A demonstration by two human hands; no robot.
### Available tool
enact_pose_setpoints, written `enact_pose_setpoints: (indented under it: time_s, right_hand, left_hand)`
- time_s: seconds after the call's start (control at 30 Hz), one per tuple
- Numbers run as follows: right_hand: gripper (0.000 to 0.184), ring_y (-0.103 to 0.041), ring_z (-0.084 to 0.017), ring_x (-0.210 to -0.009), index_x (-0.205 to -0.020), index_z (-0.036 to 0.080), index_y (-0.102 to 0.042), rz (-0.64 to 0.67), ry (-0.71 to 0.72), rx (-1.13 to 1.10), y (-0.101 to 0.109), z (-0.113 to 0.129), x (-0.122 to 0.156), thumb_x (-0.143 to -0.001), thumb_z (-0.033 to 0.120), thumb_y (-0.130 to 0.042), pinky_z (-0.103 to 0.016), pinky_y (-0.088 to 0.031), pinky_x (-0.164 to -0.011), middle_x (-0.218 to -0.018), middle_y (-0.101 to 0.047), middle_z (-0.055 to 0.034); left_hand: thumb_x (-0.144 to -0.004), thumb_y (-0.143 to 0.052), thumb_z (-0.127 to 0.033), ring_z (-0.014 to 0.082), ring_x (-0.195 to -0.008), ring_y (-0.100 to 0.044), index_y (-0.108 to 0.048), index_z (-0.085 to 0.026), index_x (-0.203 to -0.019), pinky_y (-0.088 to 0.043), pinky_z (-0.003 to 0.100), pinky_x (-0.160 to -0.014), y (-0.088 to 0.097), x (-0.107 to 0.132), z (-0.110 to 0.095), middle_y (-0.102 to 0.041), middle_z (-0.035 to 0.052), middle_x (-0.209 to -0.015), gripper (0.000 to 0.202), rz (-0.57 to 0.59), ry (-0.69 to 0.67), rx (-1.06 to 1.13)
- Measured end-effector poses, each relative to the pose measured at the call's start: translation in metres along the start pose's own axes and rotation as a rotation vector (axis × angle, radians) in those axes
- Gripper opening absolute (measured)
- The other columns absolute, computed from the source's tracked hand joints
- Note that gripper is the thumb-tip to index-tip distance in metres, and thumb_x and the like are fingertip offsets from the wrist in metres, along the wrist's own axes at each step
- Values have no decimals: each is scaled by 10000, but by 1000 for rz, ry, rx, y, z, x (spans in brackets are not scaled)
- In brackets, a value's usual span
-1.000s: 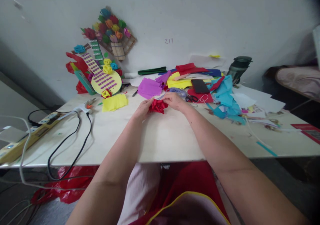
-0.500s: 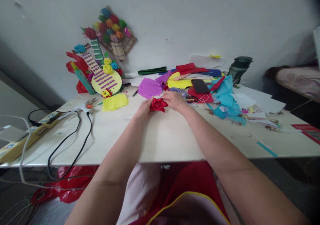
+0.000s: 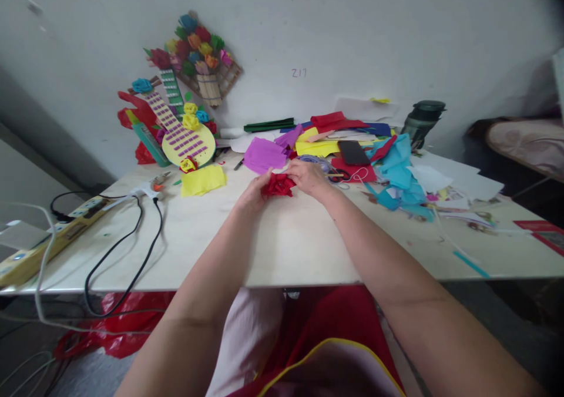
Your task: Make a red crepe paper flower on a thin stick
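Note:
Both of my hands meet over the middle of the pale table [image 3: 282, 244]. Between them is a crumpled red crepe-paper flower [image 3: 277, 185]. My left hand [image 3: 252, 194] pinches its left side with curled fingers. My right hand [image 3: 308, 177] grips its right side, fingers closed on the paper. Just beyond the flower lie a purple crepe sheet [image 3: 263, 154] and black-handled scissors [image 3: 340, 175], partly hidden behind my right hand.
A yellow paper guitar [image 3: 183, 137] and a paper-flower bouquet [image 3: 200, 56] lean on the wall at the back left. Coloured paper scraps, a black phone [image 3: 352, 151] and a dark bottle [image 3: 420, 121] crowd the back right. A power strip [image 3: 48, 235] and black cables lie at the left.
The red flower has been turned and squeezed a little between my hands; both hands stay in nearly the same place.

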State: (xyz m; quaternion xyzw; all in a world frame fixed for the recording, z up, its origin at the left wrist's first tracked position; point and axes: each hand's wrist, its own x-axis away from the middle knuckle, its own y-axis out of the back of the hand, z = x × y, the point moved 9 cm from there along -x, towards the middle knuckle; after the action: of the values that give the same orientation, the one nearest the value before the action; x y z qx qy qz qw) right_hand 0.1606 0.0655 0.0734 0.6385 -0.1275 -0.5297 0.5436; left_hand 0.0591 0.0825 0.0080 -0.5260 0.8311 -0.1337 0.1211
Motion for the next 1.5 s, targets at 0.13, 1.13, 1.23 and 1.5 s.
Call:
enact_pose_setpoints:
  time_s: [0.13,1.13,1.23,1.5]
  right_hand:
    - [293,-578,-179,-866,-994,189,-720,-26,-4,20,3,-1,1,-864,216,-458,-270,-387,-678,-1017,-647,-86]
    - [335,-548,-166,-825,-1007,238,-708,4,-34,113,6,7,5,-898,314,-401,-264,-322,-612,-1055,-623,-61]
    - [340,-548,-168,-827,-1008,246,-707,7,-29,130,7,8,6,-901,325,-394,-269,-318,-613,-1042,-623,-62]
    - [351,-547,-172,-834,-1012,245,-706,23,-51,134,6,6,6,-903,320,-381,-271,-307,-606,-1056,-624,-67]
  left_hand:
    - [-577,-798,-229,229,-805,-659,-635,-105,-990,-531,403,-776,-8,6,-5,-687,105,-913,461,99,-30,-39]
    - [-545,-790,-175,158,-609,-629,-588,-124,-932,-514,307,-612,16,-6,1,-663,35,-723,439,-128,-89,-102]
    - [-527,-800,-143,162,-644,-639,-485,-170,-1140,-519,338,-674,15,-4,-5,-661,7,-755,689,-128,-149,-112]
    - [-580,-775,-194,172,-725,-637,-508,-171,-1157,-502,361,-749,2,1,-12,-671,31,-829,636,-19,-145,-100]
